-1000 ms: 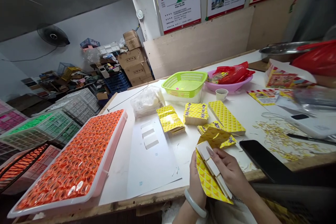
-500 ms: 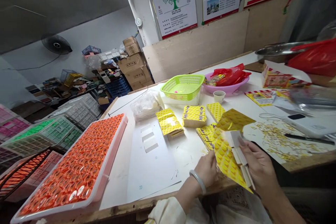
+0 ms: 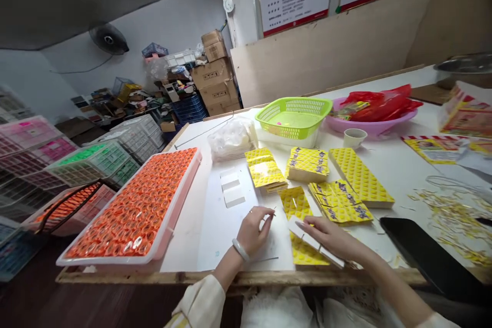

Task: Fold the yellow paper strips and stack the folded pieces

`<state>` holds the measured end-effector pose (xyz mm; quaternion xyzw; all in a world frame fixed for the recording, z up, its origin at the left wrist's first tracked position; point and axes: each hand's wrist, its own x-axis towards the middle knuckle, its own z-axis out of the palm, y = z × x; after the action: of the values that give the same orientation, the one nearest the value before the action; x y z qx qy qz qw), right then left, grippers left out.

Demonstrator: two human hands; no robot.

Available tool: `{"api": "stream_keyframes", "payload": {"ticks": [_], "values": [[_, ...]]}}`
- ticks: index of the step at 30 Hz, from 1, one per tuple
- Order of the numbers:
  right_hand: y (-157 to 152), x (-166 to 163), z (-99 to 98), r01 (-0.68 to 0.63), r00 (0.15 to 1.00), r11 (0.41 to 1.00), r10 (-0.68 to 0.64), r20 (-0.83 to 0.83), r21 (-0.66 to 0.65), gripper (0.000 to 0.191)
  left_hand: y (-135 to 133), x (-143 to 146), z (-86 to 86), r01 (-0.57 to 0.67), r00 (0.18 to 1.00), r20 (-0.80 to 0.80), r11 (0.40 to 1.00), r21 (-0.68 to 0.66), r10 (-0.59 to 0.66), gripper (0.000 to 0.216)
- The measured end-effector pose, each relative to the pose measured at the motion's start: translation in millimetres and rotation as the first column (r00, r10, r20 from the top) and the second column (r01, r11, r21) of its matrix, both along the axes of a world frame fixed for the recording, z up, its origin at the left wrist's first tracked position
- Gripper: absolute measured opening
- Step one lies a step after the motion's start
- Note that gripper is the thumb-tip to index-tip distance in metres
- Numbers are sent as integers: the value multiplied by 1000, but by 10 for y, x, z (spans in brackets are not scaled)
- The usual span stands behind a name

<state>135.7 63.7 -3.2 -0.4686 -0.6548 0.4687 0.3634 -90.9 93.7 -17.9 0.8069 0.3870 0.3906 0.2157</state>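
My right hand (image 3: 333, 238) grips a long white card piece with slits across it (image 3: 307, 236), thumb and fingers along its upper side. The piece lies slanted over a yellow patterned card sheet (image 3: 298, 204) flat near the table's front edge. My left hand (image 3: 251, 230), with a pale bangle at the wrist, has its fingers curled in a pinch over the white board (image 3: 215, 223). Something thin shows at its fingertips, too small to name. Behind my hands lie a banded-looking yellow card stack (image 3: 338, 202), another stack (image 3: 306, 164) and a fanned pile (image 3: 265, 169).
An orange-filled tray (image 3: 167, 236) stands at left. Farther back are a plastic bag (image 3: 230, 141), a green basket (image 3: 294, 130), a purple basin (image 3: 369, 125) and a paper cup (image 3: 354, 138). At right lie a black phone-like slab (image 3: 426, 251) and yellow scraps (image 3: 442, 215).
The yellow sheet and white piece have come down from mid-air onto the table. My left hand has let go of the sheet and moved left. The view has turned.
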Motion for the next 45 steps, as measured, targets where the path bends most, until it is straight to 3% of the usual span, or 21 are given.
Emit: {"api": "stream_keyframes", "payload": {"ticks": [4, 7, 9, 13, 15, 18, 22, 27, 33, 37, 41, 43, 45], "values": [[-41, 270, -44, 82, 995, 996, -79, 62, -34, 33, 68, 257, -110, 235, 941, -252, 972, 11, -225, 33], [-93, 395, -79, 275, 958, 961, -271, 89, -28, 37, 113, 484, -232, 193, 933, -307, 981, -12, -187, 72], [-117, 434, -96, 399, 907, 916, -399, 134, 30, 38, 126, 592, -315, 144, 928, -343, 989, -31, -146, 85], [-54, 416, -126, 492, 750, 817, -573, 331, 300, 39, 140, 685, -426, 134, 895, -428, 991, -14, -127, 56], [47, 369, -172, 439, 658, 782, -615, 435, 442, 38, 149, 697, -452, 170, 876, -458, 985, 0, -151, 35], [229, 283, -287, 328, 593, 794, -595, 543, 512, 37, 160, 710, -478, 232, 864, -460, 973, 4, -205, 25], [382, 205, -405, 183, 502, 840, -526, 686, 511, 40, 159, 723, -508, 282, 862, -437, 959, -4, -255, 22], [364, 194, -412, 37, 342, 877, -461, 819, 478, 37, 176, 729, -542, 271, 876, -408, 962, -23, -257, 23], [267, 19, -426, -51, 155, 904, -414, 897, 425, 28, 182, 752, -558, 277, 881, -385, 960, -52, -275, 21], [206, -136, -433, -116, 98, 916, -375, 922, 385, 23, 180, 739, -553, 279, 885, -368, 957, -76, -287, 15], [175, -92, -441, -131, 12, 888, -442, 897, 440, 26, 247, 621, -446, 349, 876, -313, 930, -114, -367, 13], [171, -30, -457, -150, -13, 859, -497, 868, 489, 28, 301, 549, -371, 286, 912, -273, 952, -107, -305, 17], [168, 22, -480, -174, 1, 834, -531, 847, 523, 29, 353, 516, -329, 137, 947, -285, 989, -52, -146, 36]]}}
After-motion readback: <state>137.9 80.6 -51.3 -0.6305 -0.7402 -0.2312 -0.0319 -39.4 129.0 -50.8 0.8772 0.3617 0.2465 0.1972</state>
